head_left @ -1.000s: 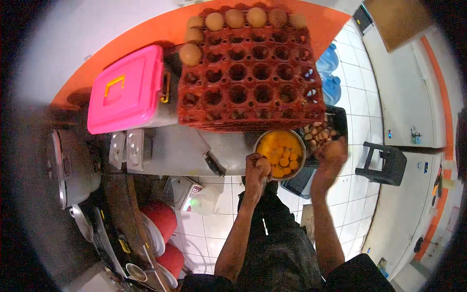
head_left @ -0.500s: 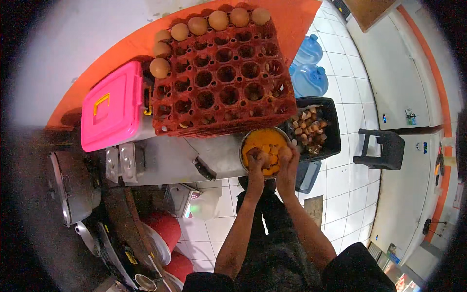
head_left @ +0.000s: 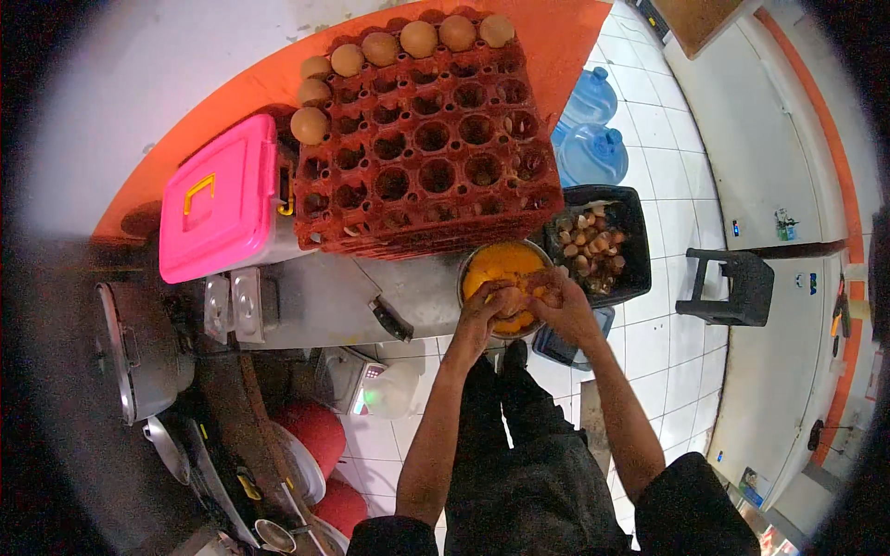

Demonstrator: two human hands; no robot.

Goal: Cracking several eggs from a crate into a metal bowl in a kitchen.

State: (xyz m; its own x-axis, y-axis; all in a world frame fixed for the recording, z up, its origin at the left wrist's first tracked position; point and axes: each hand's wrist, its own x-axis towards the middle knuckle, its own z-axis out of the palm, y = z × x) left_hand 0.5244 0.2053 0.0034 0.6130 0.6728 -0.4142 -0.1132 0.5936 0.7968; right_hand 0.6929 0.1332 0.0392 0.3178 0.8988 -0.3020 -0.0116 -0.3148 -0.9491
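Observation:
Over a round metal bowl point(head_left: 463, 278) of bright orange-yellow beaten-looking yolk point(head_left: 501, 264), my two hands are close together. My left hand point(head_left: 479, 313) has its fingers curled round a brown egg point(head_left: 509, 299). Right beside it, my right hand point(head_left: 570, 310) is closed on another brown egg point(head_left: 549, 296), largely covered by the fingers; whether its shell is whole I cannot tell. Beyond the bowl rises a stack of red egg trays point(head_left: 431, 176). Several brown eggs point(head_left: 419, 39) sit along the top tray's far and left edges; its other cups hold none.
A black bin point(head_left: 635, 246) of broken eggshells point(head_left: 593, 250) stands right of the bowl. On the metal counter point(head_left: 315, 301) lie a black-handled knife point(head_left: 393, 320), lidded steel containers point(head_left: 248, 306) and a pink-lidded box point(head_left: 218, 204). Blue water jugs point(head_left: 593, 153) and a black stool point(head_left: 732, 287) are farther right.
My hands have come closer together over the bowl, the two eggs now nearly side by side. My right elbow has swung outward, and the view has shifted slightly.

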